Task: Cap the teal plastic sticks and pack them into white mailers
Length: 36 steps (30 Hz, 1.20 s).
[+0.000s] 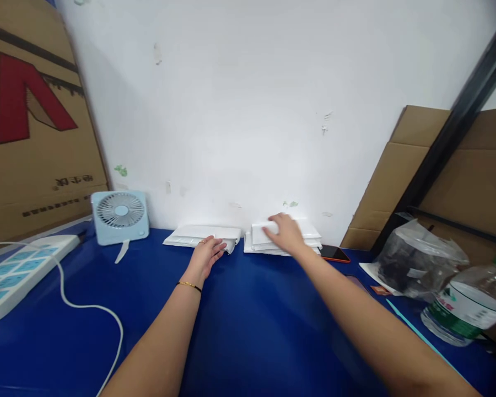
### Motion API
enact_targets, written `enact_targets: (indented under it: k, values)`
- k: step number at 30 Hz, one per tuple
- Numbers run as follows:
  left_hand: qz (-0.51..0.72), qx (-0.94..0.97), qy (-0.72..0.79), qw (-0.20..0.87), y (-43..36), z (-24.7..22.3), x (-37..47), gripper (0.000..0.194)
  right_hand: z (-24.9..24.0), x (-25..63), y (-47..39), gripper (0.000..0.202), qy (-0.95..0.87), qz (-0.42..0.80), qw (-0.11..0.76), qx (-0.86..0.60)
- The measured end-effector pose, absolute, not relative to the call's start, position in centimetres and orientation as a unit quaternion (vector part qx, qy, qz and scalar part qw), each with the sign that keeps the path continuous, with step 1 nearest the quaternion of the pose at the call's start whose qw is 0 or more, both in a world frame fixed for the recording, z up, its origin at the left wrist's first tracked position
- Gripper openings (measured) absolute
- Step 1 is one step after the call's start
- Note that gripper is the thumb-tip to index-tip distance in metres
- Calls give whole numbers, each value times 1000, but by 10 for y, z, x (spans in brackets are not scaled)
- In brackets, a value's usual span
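Two low piles of flat white packets lie against the wall at the back of the blue table. My left hand (205,257) is at the front edge of the left pile (217,232), fingers stretched out and slightly bent, with nothing held. On top of the right pile (259,242) rests my right hand (287,234), thumb and fingers spread. Its fingertips are a little blurred, and the hand hides part of that pile. A dark phone with an orange edge (334,253) lies just right of the right pile.
At left stand a light blue fan (121,215), a white power strip (22,270) with a white cable (89,306), and a large cardboard box (37,160). A plastic bag (417,259), a bottle (465,309) and a thin blue stick (417,331) are at right. The blue table (240,331) meets a white wall.
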<state>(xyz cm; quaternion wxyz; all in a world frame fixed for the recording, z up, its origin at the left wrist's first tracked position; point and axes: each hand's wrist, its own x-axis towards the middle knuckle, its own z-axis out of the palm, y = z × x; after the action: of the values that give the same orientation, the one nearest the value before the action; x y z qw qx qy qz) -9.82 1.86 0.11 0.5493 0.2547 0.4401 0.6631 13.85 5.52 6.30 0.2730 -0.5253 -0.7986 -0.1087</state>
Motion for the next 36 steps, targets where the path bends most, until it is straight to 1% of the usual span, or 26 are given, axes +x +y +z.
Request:
enact_targets:
  k: [1, 3, 6, 8, 11, 14, 17, 19, 22, 26, 28, 32, 36]
  values:
    - [666, 249, 432, 554, 19, 0, -99, 23, 58, 114, 55, 41, -827, -98, 251, -494]
    - [671, 236, 421, 563, 18, -1, -101, 19, 48, 70, 55, 45, -845, -115, 230, -469]
    - [675, 213, 406, 578, 17, 0, -107, 13, 41, 32, 58, 26, -855, -138, 189, -464]
    - [676, 199, 390, 592, 15, 4, -108, 14, 44, 29, 58, 22, -859, -137, 179, -460]
    - [692, 164, 307, 633, 10, 12, -102, 21, 50, 46, 43, 29, -878, -123, 188, -423]
    - [716, 135, 191, 657, 3, 18, -90, 29, 48, 79, 9, 35, -922, -76, 223, -308]
    - [714, 102, 183, 668, -4, 20, -78, 35, 38, 119, -23, 37, -952, -33, 229, -202]
    - [715, 70, 216, 661, -8, 21, -68, 33, 28, 145, -34, 37, -956, -16, 228, -186]
    - [761, 109, 227, 598, -16, 23, -48, 26, 11, 180, -32, 44, -940, 14, 237, -244]
    - [797, 231, 222, 513, -30, 30, -19, 39, -5, 210, -17, 57, -877, 93, 296, -366]
    - [796, 263, 230, 494, -36, 35, -10, 40, -7, 217, -11, 59, -846, 128, 317, -409]
    - [799, 282, 235, 476, -42, 48, -10, 37, -6, 221, -6, 54, -803, 167, 334, -464]
    - [808, 283, 227, 464, -43, 59, -22, 38, -3, 219, -11, 41, -795, 180, 339, -471]
